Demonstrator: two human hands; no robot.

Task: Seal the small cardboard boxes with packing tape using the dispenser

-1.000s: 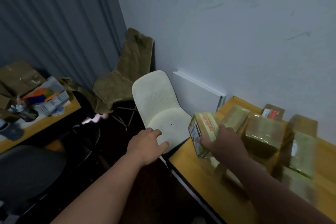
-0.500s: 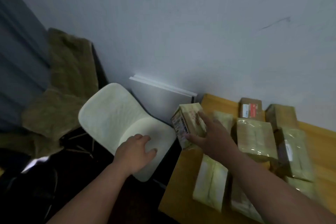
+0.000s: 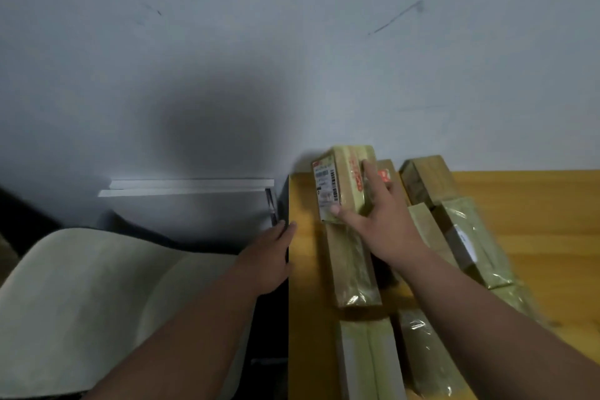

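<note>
Right hand (image 3: 383,227) grips a small taped box (image 3: 344,183), thumb on its labelled face and fingers spread over the top, holding it upright at the far end of the table (image 3: 535,204), close to the wall (image 3: 292,42). Left hand (image 3: 269,256) lies with fingers straight along the table's left edge and holds nothing. Below and beside the right hand lie other boxes: a long box (image 3: 352,265) directly under the held one, a wrapped box (image 3: 474,240) to the right of the forearm, and two more boxes (image 3: 370,360) nearer the body. Their surfaces shine like film or tape, which suggests that several are already sealed; seams cannot be checked from this view. A pale chair (image 3: 97,302) stands under the left forearm. No tape dispenser is in view, so the present step appears to be sorting or stacking a box, not taping. How many boxes are left to seal cannot be told.
</note>
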